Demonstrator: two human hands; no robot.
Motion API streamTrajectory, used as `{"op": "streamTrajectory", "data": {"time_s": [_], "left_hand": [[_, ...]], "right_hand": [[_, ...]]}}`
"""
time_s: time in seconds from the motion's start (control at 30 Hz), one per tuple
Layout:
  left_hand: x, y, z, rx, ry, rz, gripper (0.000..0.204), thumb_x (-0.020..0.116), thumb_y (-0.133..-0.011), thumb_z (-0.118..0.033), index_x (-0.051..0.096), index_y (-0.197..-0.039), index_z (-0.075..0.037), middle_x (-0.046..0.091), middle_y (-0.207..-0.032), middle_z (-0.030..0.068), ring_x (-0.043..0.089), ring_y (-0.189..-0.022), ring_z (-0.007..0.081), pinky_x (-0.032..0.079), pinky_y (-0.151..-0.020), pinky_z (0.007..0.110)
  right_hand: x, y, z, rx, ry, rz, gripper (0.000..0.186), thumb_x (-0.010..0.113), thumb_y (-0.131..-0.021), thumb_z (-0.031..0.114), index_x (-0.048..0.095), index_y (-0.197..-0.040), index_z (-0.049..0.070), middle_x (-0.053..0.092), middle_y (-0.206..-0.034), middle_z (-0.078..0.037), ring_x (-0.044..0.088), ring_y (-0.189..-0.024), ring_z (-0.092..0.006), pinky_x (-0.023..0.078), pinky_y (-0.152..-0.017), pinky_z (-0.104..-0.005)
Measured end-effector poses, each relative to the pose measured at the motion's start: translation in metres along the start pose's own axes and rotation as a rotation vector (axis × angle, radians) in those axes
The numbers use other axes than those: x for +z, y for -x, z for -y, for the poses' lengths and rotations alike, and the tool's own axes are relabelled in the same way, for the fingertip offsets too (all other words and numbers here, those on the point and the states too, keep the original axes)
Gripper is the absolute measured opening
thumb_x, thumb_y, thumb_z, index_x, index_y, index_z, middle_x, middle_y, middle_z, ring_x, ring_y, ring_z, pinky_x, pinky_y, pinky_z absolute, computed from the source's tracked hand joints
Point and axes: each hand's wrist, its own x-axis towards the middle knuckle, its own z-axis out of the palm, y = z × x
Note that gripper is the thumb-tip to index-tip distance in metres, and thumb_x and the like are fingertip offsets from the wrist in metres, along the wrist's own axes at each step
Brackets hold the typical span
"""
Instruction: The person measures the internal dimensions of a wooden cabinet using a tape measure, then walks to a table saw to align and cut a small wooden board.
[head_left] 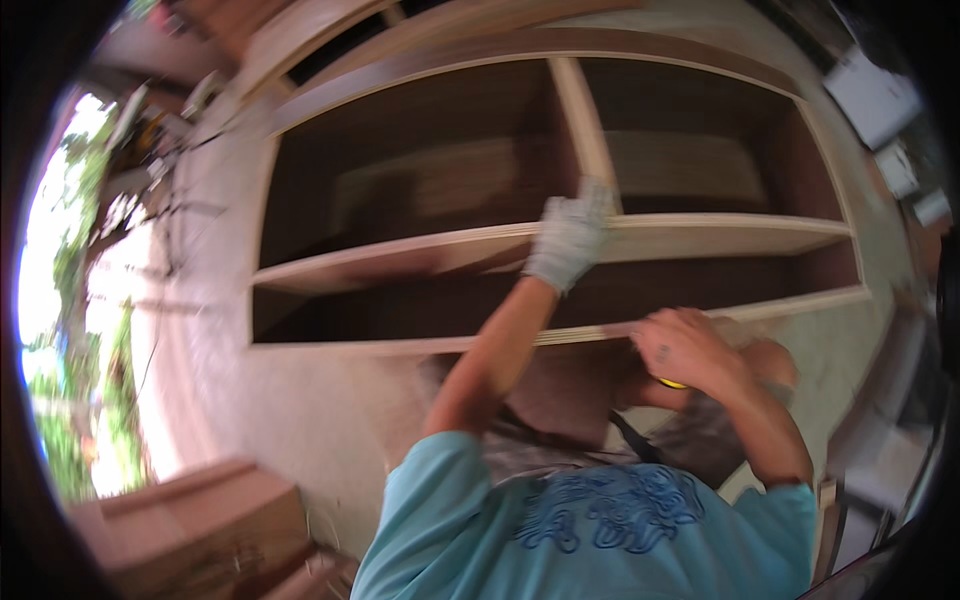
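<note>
A large open-fronted wooden cabinet [440, 243] lies in front of me, dark inside with pale edges. My left hand [572, 238], in a whitish work glove, is on it where the upright divider [580, 110] meets the long cross board. Blur smears its fingers, and whether they hold anything does not show. At the near edge of the cabinet, my bare right hand [688, 348] is closed, its fingers curled at the pale rim. Beneath that palm a small yellow piece [671, 383] peeks out; the rest of it is hidden.
Beyond the cabinet stands another wooden frame [330, 40]. A brown cardboard box [200, 525] sits at the lower left. White boxes [872, 95] line the right side, and dark clutter [150, 190] stands by the bright opening on the left. My knees are close to the near rim.
</note>
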Motion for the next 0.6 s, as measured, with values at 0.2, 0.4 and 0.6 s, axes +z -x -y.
{"op": "streamTrajectory", "data": {"time_s": [0.2, 0.4, 0.6], "left_hand": [[0.013, -0.005, 0.001, 0.008, 0.055, -0.037, 0.076, 0.071, -0.088, -0.050, 0.050, -0.147, -0.007, 0.046, -0.155, 0.0212, 0.070, -0.098, 0.0307, 0.051, -0.093, 0.047], [0.015, -0.002, 0.000, 0.009, 0.119, -0.037, 0.073, 0.073, -0.087, -0.046, 0.052, -0.144, -0.005, 0.045, -0.156, 0.0218, 0.071, -0.090, 0.0308, 0.056, -0.087, 0.047], [-0.001, -0.004, 0.000, -0.040, 0.206, 0.075, 0.070, 0.074, -0.087, -0.042, 0.052, -0.145, -0.007, 0.044, -0.158, 0.0183, 0.070, -0.098, 0.0346, 0.055, -0.089, 0.048]], "right_hand": [[-0.010, -0.003, -0.007, 0.019, 0.050, 0.083, 0.015, 0.062, -0.077, 0.010, 0.073, -0.074, 0.000, 0.071, -0.080, -0.025, 0.072, -0.078, -0.0407, 0.057, -0.072, -0.0487], [-0.006, 0.003, -0.004, 0.018, 0.047, 0.034, 0.012, 0.063, -0.072, 0.007, 0.071, -0.070, -0.002, 0.068, -0.072, -0.024, 0.071, -0.071, -0.0392, 0.057, -0.065, -0.0459], [0.003, 0.000, -0.004, 0.028, 0.056, 0.006, 0.010, 0.065, -0.069, 0.007, 0.069, -0.067, -0.002, 0.066, -0.068, -0.023, 0.070, -0.068, -0.0381, 0.056, -0.062, -0.0455]]}}
